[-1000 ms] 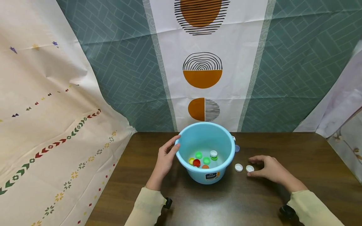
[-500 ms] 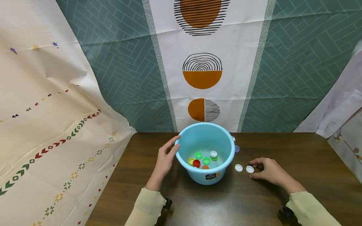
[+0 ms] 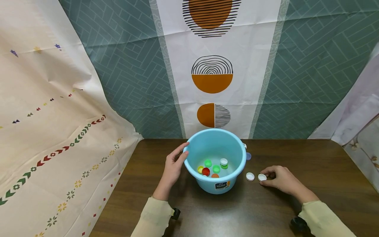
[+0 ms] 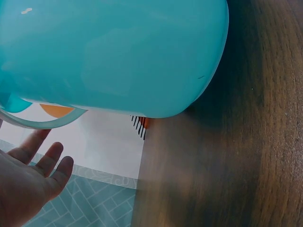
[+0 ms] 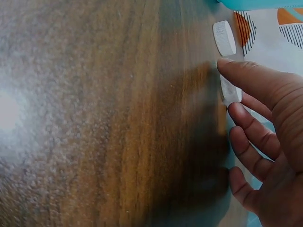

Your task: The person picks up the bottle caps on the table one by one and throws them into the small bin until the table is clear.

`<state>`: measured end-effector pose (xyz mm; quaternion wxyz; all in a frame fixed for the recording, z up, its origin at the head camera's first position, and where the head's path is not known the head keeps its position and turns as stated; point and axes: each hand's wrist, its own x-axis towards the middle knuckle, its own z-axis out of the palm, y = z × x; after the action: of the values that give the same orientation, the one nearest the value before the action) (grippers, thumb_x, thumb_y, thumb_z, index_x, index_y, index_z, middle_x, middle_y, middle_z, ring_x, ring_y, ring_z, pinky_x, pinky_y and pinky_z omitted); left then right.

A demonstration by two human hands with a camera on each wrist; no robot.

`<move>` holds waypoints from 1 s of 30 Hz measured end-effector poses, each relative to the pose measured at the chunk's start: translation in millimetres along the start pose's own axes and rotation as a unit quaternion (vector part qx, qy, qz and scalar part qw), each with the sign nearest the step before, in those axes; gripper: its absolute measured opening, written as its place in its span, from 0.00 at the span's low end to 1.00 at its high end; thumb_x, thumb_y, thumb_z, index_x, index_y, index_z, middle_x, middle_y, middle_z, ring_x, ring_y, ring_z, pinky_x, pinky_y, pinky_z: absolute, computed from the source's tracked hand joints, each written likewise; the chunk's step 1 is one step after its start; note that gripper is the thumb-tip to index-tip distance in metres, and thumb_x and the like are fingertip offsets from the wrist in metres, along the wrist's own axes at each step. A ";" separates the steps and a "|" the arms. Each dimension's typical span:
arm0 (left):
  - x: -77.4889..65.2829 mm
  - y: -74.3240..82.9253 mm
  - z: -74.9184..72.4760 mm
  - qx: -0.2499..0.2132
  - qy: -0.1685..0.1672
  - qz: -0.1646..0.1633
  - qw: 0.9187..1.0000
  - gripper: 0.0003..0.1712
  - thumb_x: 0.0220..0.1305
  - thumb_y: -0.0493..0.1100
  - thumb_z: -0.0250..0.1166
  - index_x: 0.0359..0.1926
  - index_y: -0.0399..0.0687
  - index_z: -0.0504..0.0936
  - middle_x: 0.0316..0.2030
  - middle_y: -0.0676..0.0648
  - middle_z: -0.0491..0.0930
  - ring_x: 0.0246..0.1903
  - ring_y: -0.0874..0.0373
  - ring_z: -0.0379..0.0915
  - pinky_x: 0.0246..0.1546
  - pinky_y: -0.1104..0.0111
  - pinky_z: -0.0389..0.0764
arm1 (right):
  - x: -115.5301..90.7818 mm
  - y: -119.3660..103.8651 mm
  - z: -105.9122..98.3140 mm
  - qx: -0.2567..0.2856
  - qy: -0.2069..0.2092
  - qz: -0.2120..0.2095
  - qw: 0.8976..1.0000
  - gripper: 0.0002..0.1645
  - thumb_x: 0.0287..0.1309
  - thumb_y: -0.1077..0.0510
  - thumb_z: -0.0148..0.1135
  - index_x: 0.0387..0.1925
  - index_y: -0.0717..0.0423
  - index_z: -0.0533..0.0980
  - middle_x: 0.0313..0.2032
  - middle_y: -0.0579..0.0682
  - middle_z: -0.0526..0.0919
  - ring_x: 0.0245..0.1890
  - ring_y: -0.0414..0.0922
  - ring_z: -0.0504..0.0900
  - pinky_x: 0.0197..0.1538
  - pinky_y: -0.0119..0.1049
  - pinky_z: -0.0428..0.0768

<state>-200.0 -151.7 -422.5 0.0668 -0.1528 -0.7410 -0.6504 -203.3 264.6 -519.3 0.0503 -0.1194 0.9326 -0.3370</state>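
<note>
A light-blue plastic bucket (image 3: 215, 188) stands on the table. My left hand (image 3: 173, 164) holds its left rim between thumb and fingers; in the left wrist view, the other fingers (image 4: 59, 172) extend loosely outside the rim. To the bucket's right, my right hand (image 3: 279, 179) pinches a white bottle cap (image 3: 262, 177), hollow side up, at table level. The right wrist view has the thumb and fingertips around the cap's ribbed edge (image 5: 231, 89). A second white cap (image 3: 250, 176) lies just left of it, hollow side up.
Several caps lie on the bucket floor, including a red cap (image 3: 205, 171), a yellow cap (image 3: 200, 169), an orange cap (image 3: 214, 175) and green ones. A blue cap (image 3: 248, 156) sits behind, beside the bucket. Patterned cloth (image 3: 142, 82) hangs along the back table edge.
The right hand has shifted slightly toward me, its fingers closing in around the white cap. The left hand and bucket have not visibly moved.
</note>
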 end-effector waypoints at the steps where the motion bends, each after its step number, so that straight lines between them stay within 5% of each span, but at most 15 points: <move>1: 0.0 -0.1 0.0 0.001 0.000 0.000 1.000 0.23 0.67 0.42 0.57 0.61 0.42 0.72 0.61 0.39 0.71 0.56 0.36 0.69 0.52 0.44 0.72 | -0.2 -0.2 -0.5 0.000 0.000 0.000 1.000 0.22 0.39 0.41 0.74 0.37 0.44 0.82 0.31 0.40 0.82 0.32 0.36 0.77 0.34 0.28 0.74; 5: -0.6 0.3 0.0 0.005 0.001 0.004 1.000 0.23 0.67 0.42 0.57 0.61 0.41 0.72 0.60 0.38 0.71 0.56 0.36 0.69 0.51 0.48 0.75 | 0.1 0.7 -3.2 -0.001 0.005 0.004 1.000 0.22 0.39 0.41 0.74 0.37 0.45 0.82 0.32 0.40 0.82 0.33 0.37 0.77 0.34 0.28 0.75; 12: -1.1 -0.2 -0.6 0.007 -0.001 0.001 1.000 0.23 0.67 0.43 0.57 0.61 0.42 0.72 0.61 0.39 0.72 0.56 0.37 0.70 0.46 0.70 0.79 | 1.7 2.6 -11.0 -0.011 0.021 -0.002 1.000 0.22 0.41 0.40 0.73 0.38 0.44 0.82 0.33 0.41 0.83 0.34 0.38 0.79 0.35 0.28 0.77; 30: -0.8 -0.3 -0.6 0.010 -0.006 0.003 1.000 0.23 0.67 0.44 0.57 0.61 0.42 0.71 0.60 0.40 0.72 0.56 0.38 0.71 0.50 0.59 0.78 | 6.9 -9.3 -43.7 -0.016 0.093 0.001 0.996 0.32 0.43 0.34 0.68 0.43 0.53 0.78 0.35 0.46 0.82 0.35 0.43 0.78 0.34 0.28 0.75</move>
<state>-199.4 -152.4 -423.0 0.0653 -0.1581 -0.7477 -0.6416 -215.8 282.8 -479.8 -0.0379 -0.0879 0.9386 -0.3316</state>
